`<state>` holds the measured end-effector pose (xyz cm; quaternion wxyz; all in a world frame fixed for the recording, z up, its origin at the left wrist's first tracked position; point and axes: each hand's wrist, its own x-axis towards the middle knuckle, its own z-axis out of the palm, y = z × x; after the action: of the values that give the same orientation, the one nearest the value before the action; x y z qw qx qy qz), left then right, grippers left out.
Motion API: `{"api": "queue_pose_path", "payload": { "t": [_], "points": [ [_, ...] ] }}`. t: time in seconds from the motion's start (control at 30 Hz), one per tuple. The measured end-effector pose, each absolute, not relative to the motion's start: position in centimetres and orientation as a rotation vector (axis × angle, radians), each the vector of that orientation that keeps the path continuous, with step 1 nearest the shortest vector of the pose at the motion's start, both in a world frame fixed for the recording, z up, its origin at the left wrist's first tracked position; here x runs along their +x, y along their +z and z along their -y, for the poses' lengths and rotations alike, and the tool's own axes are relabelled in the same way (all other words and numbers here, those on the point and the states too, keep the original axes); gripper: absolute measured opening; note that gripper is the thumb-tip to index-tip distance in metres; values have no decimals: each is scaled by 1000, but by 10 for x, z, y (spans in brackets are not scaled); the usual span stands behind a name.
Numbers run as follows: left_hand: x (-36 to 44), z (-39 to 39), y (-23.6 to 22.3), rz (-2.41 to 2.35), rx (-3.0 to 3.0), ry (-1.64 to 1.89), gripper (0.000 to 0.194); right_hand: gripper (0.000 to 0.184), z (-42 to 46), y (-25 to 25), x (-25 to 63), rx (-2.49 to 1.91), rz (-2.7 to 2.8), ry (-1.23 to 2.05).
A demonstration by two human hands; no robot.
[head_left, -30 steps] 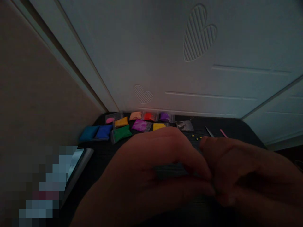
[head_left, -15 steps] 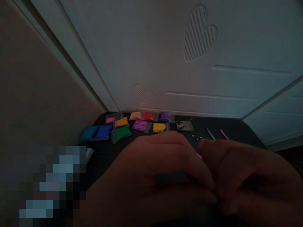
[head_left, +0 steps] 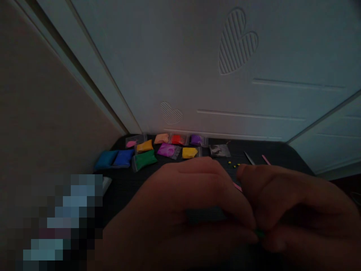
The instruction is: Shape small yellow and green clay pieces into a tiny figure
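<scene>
My left hand and my right hand are close to the camera, dark and low in the picture, with fingertips pressed together at the middle. A tiny green bit shows between the pinching fingertips of both hands. A thin pink stick peeks out between the two hands. Both hands hover over a black mat. Behind them lie small yellow specks on the mat.
Several small bags of coloured material lie in rows at the mat's far side: blue, green, magenta, yellow, red, purple. A metal tool and a pink tool lie right. A white panelled door stands behind.
The hands have stayed pinched together, shifting only slightly. The pink stick between them came into view, and a green bit now shows at the fingertips.
</scene>
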<state>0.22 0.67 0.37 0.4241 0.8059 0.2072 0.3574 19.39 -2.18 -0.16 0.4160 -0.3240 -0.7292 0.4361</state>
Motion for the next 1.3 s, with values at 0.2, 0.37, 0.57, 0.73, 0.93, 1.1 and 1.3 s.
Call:
{"api": "queue_pose_path", "payload": {
  "t": [0.2, 0.37, 0.57, 0.73, 0.93, 1.1, 1.3],
  "points": [
    [4, -8, 7, -477, 1991, 922, 8, 7, 19, -5, 194, -703, 1891, 975],
    [2, -19, -1, -600, 1983, 1028, 11, 6, 20, -5, 197, -758, 1880, 857],
    [5, -66, -58, -1030, 2107, 680, 16, 7, 23, -6, 201, -852, 1789, 742],
    [14, -94, -108, -1054, 2214, 239, 16, 11, 19, -5, 203, -849, 1816, 725],
    [17, -103, -138, -986, 2173, 132, 18, 11, 18, -5, 204, -854, 1789, 757],
    [19, -108, -151, -944, 2174, 137, 19, 9, 19, -5, 205, -840, 1761, 779],
    [18, -99, -145, -859, 2127, 360, 17, 10, 17, -5, 204, -859, 1800, 705]
  ]
}}
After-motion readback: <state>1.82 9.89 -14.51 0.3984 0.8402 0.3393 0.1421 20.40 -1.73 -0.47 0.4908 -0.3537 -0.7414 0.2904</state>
